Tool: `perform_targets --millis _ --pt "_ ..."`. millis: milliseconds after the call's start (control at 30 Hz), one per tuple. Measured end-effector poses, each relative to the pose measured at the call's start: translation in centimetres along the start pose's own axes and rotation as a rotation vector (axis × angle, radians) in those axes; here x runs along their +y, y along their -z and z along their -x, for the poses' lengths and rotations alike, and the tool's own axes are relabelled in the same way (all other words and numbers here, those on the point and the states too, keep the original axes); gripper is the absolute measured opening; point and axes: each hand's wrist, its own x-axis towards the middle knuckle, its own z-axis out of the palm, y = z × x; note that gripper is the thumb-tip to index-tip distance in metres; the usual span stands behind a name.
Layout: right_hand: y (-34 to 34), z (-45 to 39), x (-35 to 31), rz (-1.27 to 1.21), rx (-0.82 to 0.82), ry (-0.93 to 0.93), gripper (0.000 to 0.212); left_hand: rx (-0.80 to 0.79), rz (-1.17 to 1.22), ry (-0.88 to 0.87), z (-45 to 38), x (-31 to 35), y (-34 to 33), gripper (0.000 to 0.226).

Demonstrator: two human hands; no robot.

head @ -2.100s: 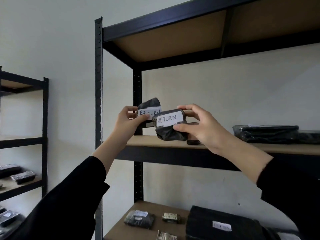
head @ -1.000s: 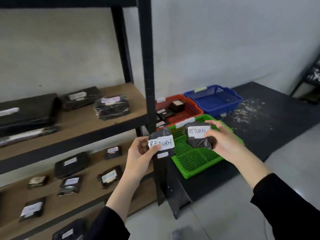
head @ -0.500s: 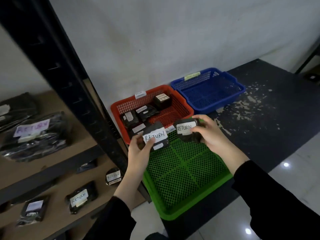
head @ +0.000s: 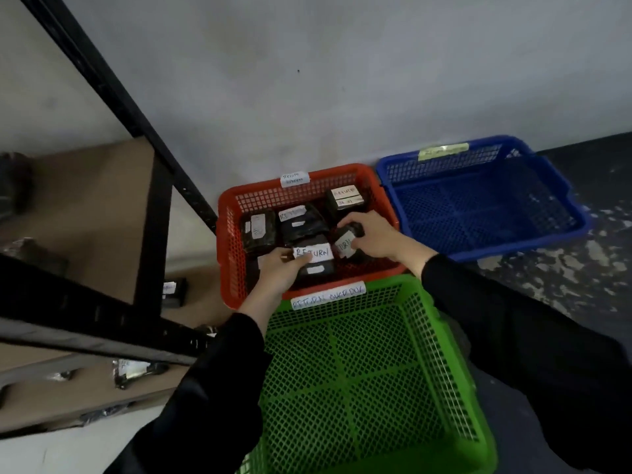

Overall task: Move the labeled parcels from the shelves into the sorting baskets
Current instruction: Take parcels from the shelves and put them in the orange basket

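Note:
Both of my hands reach into the red basket [head: 229, 234]. My left hand [head: 278, 273] grips a black parcel [head: 313, 256] with a white RETURN label, low in the basket's front part. My right hand [head: 372, 236] holds a second black RETURN parcel [head: 345, 246], tilted, just to the right of the first. Several other black labelled parcels [head: 301, 222] lie in the same basket behind them. The green basket [head: 441, 354] sits nearest me and the blue basket [head: 554, 200] stands to the right.
The black shelf post [head: 119, 100] and beam [head: 85, 323] run along the left. Wooden shelves [head: 102, 217] there carry more small parcels [head: 136, 369]. A grey wall stands behind the baskets. Dark speckled floor [head: 564, 278] lies to the right.
I turned from the shelf down to the baskets. Both hands carried their RETURN parcels from above the green basket forward into the red basket.

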Motion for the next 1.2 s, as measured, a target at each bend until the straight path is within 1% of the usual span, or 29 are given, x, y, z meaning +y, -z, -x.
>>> perform_targets --millis 67,133,200,267,300,367,500,600,700,767,800,833,867,900,933,967,1033,1100,1200 --pt "0.2 -1.7 0.4 0.008 -0.103 -0.049 0.044 -0.005 -0.048 -0.002 -0.9 0.3 -0.8 0.048" --pt "0.2 -2.4 0.6 0.086 -0.134 -0.027 0.04 -0.009 -0.097 0.0 -1.4 0.6 -1.2 0.051" --pt "0.4 -2.9 0.7 0.347 -0.142 0.057 0.038 -0.019 -0.148 0.022 -2.0 0.7 -1.2 0.054" --pt "0.7 -3.1 0.7 0.605 -0.128 0.153 0.039 -0.066 -0.17 0.042 -2.8 0.5 -1.1 0.056" --pt "0.8 -3.3 0.7 0.638 -0.15 0.171 0.04 -0.098 -0.193 0.056 -2.9 0.4 -0.9 0.057" --pt "1.3 -3.9 0.5 0.624 -0.209 0.164 0.039 -0.132 -0.277 0.057 -3.4 0.3 -0.8 0.054" --pt "2.7 -5.5 0.2 0.692 -0.262 0.093 0.034 -0.135 -0.401 0.014 -4.3 0.0 -0.9 0.053" --pt "2.9 -5.8 0.3 0.753 -0.326 0.093 0.029 -0.152 -0.459 0.003 -4.9 -0.2 -1.0 0.051" --pt "2.7 -5.8 0.3 0.82 -0.342 0.106 0.024 -0.152 -0.485 -0.004 -4.9 0.1 -1.2 0.046" --pt "2.5 -5.9 0.1 0.839 -0.341 0.102 0.022 -0.153 -0.502 -0.006 -4.9 0.2 -1.3 0.039" --pt "2.5 -6.0 0.0 0.842 -0.344 0.093 0.024 -0.154 -0.508 -0.011 -5.0 0.1 -1.4 0.034" --pt "2.4 -6.1 0.0 0.836 -0.361 0.08 0.031 -0.146 -0.514 -0.007 -5.0 0.0 -1.5 0.025" --pt "2.4 -6.1 0.0 0.819 -0.401 0.065 0.045 -0.136 -0.522 -0.01 -5.0 -0.1 -1.6 0.013" --pt "2.3 -5.9 0.0 0.811 -0.457 0.045 0.064 -0.126 -0.525 -0.015 -5.0 -0.3 -1.7 0.011" --pt "2.2 -5.6 -0.1 0.824 -0.5 0.036 0.079 -0.122 -0.52 -0.021 -5.1 -0.5 -1.7 0.015" --pt "1.9 -5.2 -0.1 0.857 -0.506 0.052 0.084 -0.12 -0.517 -0.028 -5.2 -0.6 -1.6 0.015" --pt "1.1 -4.6 0.6 0.964 -0.419 0.1 0.076 -0.098 -0.511 -0.043 -5.0 -0.7 -1.6 0.025" --pt "0.4 -4.2 1.2 1.077 -0.327 0.118 0.074 -0.073 -0.515 -0.06 -4.9 -0.6 -1.8 0.031" --pt "0.0 -3.9 2.1 1.091 -0.256 0.142 0.073 -0.03 -0.504 -0.091 -4.7 -0.3 -2.0 0.041"
